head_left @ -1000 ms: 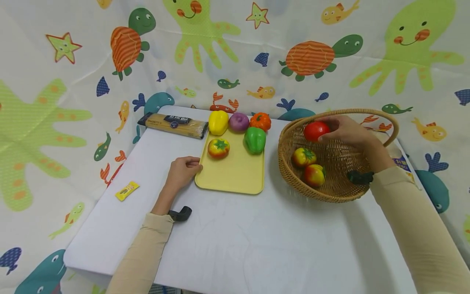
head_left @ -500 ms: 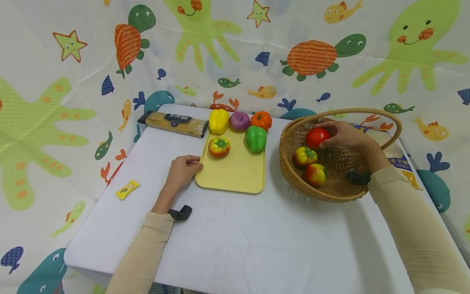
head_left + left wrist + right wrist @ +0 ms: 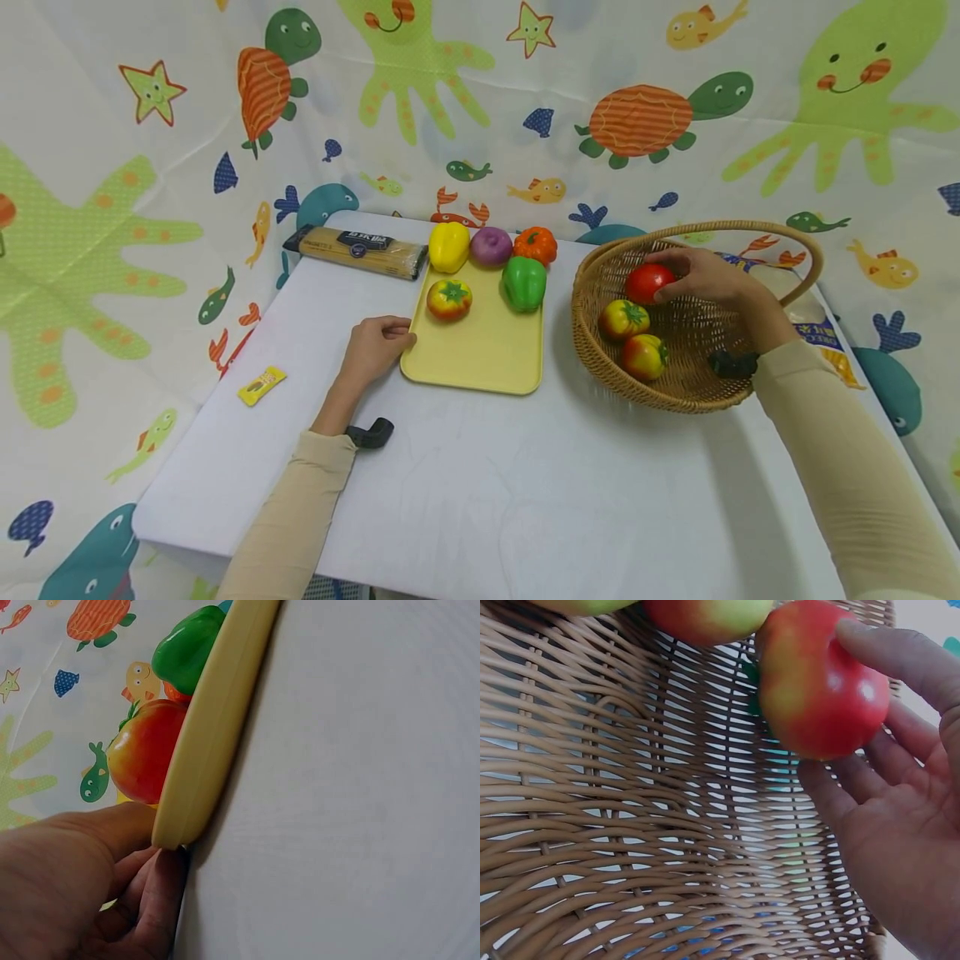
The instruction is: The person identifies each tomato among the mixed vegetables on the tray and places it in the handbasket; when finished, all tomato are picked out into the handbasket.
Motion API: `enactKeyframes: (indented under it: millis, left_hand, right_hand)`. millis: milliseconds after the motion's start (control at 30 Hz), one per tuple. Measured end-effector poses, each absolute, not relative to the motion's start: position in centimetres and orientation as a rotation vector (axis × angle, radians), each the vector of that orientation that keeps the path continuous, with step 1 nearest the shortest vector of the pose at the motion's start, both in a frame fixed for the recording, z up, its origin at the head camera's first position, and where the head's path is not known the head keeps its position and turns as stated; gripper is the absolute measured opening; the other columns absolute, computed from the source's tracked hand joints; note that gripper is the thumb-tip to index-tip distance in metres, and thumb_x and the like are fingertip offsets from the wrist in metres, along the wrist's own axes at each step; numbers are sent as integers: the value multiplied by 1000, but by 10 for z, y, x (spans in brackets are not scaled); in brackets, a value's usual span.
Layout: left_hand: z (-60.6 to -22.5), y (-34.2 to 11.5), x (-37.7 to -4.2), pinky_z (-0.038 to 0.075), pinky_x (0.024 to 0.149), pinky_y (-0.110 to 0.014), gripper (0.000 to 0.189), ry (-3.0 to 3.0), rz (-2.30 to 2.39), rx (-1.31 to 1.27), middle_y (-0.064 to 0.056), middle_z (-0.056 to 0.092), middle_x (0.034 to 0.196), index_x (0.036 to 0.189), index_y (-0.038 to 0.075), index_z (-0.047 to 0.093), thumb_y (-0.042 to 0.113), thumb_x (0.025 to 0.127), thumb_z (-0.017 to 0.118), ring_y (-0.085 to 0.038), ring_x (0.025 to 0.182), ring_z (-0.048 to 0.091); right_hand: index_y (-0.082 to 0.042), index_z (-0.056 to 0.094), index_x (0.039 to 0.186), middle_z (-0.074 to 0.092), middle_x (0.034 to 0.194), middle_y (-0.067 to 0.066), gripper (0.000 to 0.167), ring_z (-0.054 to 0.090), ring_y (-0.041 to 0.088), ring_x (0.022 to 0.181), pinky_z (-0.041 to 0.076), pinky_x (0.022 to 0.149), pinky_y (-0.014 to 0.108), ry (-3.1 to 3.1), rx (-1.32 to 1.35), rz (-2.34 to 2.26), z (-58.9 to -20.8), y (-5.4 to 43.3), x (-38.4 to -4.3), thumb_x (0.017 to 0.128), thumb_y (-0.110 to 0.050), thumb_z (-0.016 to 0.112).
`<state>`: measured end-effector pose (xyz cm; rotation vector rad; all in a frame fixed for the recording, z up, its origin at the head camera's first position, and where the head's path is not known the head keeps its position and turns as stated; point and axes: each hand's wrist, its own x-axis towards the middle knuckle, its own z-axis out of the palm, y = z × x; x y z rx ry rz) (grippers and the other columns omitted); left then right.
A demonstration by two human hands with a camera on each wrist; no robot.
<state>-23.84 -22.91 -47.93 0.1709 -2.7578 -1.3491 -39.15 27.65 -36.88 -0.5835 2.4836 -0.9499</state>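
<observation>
A shiny plastic bag with blue print (image 3: 825,333) is half hidden behind the brown woven wicker basket (image 3: 693,329) and the right sleeve (image 3: 843,450), its contents hard to make out. In the right wrist view, two round red-and-yellow fruits (image 3: 643,358) are cut off at the top edge.

The right hand (image 3: 708,277) pinches a glossy round red fruit (image 3: 645,284) inside the basket, thumb on one side and fingers on the other — some fingertips are covered by it. The left hand (image 3: 375,346) pinches the rim of a smooth yellow rectangular tray (image 3: 480,354) near its corner, fingers curled.

The tray bears lobed, waxy-looking shapes: a yellow bell pepper (image 3: 449,247), a green bell pepper (image 3: 524,283) and a ribbed orange pumpkin (image 3: 536,246).
</observation>
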Motion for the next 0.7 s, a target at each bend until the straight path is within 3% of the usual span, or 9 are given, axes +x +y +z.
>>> enactKeyframes:
  millis: [200,400,500,633,700]
  left_hand:
    - [-480,-229,-239,55,79,-36,34,-2756,-1350,166,-11,72,100,120,1,69,20,91,69,-22,90,68]
    - [-480,-228,-240,55,79,-36,35,-2759,-1353,174,-11,72,100,120,1,69,21,91,69,-22,90,68]
    - [-479,-227,-239,54,80,-37,35,-2760,-1361,182,-11,72,101,121,1,69,21,91,69,-22,91,68]
    - [-479,-228,-239,54,80,-37,36,-2763,-1360,186,-11,71,101,121,1,69,21,91,69,-22,91,67]
    - [-480,-228,-239,54,80,-36,36,-2766,-1354,184,-11,71,101,121,1,69,21,91,69,-22,91,67]
  right_hand:
    - [-3,47,143,47,142,21,61,49,35,119,46,88,23,2476,-592,-953,-369,278,-392,90,-14,74]
    - [-2,47,144,46,144,20,60,46,34,125,43,87,16,2467,-584,-956,-369,279,-393,91,-13,72]
    - [-1,46,144,46,144,21,60,44,35,129,44,98,30,2469,-604,-957,-369,279,-394,91,-12,72]
    - [-1,46,144,46,145,21,62,42,36,132,35,106,53,2462,-618,-979,-369,279,-395,90,-12,73]
    - [-1,46,144,46,145,19,63,42,34,132,38,106,47,2458,-615,-991,-369,279,-395,90,-13,74]
